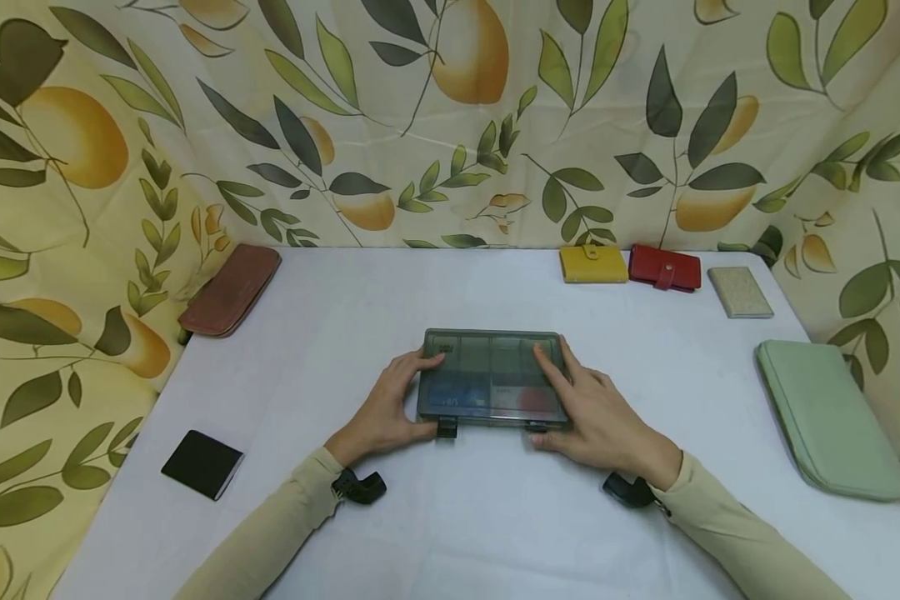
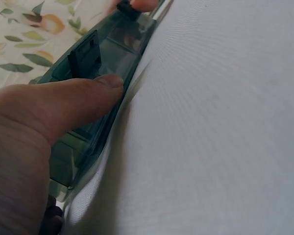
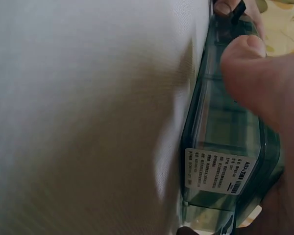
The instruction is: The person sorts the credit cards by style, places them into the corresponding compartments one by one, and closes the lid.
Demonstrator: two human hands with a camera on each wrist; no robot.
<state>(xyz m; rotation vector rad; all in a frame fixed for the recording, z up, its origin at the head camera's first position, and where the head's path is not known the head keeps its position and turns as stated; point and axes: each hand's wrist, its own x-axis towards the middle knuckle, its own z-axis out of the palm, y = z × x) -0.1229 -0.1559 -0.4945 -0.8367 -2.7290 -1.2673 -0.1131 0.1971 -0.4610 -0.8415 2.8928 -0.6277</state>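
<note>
both hands are on the smoky translucent plastic case point(image 1: 492, 377), which lies flat in the middle of the white table point(image 1: 495, 517) with its lid down. the left hand point(image 1: 390, 408) clasps the left end, fingers curled over the lid's far corner and thumb pressed on the near edge beside the left black latch point(image 1: 446, 429). the right hand point(image 1: 596, 412) mirrors it at the right end, fingers lying over the lid and thumb on the near edge by the right latch point(image 1: 537, 426). through the lid a blue card point(image 1: 453, 392) and a reddish card point(image 1: 521, 396) show; the blue one's print may read "visa", though it's too blurred to be sure. the right wrist view catches a white sticker point(image 3: 219, 171) with rows of tiny print on the case's end wall, unreadable here. far right sit a yellow wallet point(image 1: 593, 263), a red wallet point(image 1: 664, 267) and a beige card holder point(image 1: 739, 292); a green pouch point(image 1: 828, 417) lies at the right edge, a brown wallet point(image 1: 231, 289) far left, a black wallet point(image 1: 202, 463) near left.
</note>
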